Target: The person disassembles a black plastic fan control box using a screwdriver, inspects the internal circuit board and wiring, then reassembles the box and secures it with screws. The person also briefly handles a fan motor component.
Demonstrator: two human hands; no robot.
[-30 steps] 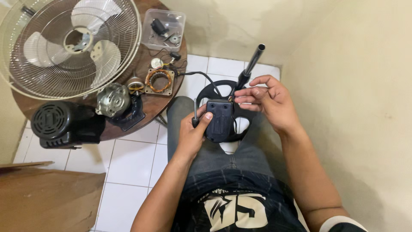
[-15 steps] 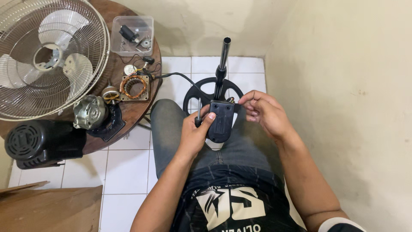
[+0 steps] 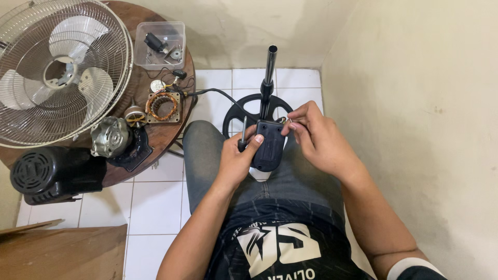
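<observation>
Left grip (image 3: 236, 158): closed around the lower left side of the black plastic switch housing (image 3: 270, 145), thumb pressed on its face; a slim black-handled screwdriver (image 3: 243, 136) pinned upright between the fingers and the housing edge.
Right grip (image 3: 316, 135): narrow pinch, thumb and forefinger closed on a tiny pale metal part (image 3: 288, 120), probably a screw, too small to tell for sure, at the housing's upper right corner.
Place of housing: over the lap, above the grey-jeaned thighs (image 3: 207, 155), between both hands, held up off the white tiled floor (image 3: 155, 202).
Long axis of housing: running away from the body, near upright in the head view; rounded end toward the belly, squarer end toward the black metal pole (image 3: 270, 67).
Pole: in line with the housing, open mouth pointing away toward the wall; round black base ring (image 3: 236, 111) behind it on the floor.
Doing the step well: best to keep the left hand firm so the housing cannot twist, keep the small part pinched directly over its hole, and keep the screwdriver parked until the part is seated, since a drop into the lap looks likely.
Cable: black cord (image 3: 212, 93) leading left to the round brown wooden surface (image 3: 171, 129).
On the surface: copper-wound stator (image 3: 162, 106), grey metal motor casing (image 3: 110, 136), clear plastic box of small parts (image 3: 161, 44), white wire fan guard with blades (image 3: 57, 72).
Beside it: black ribbed motor cover (image 3: 52, 173).
</observation>
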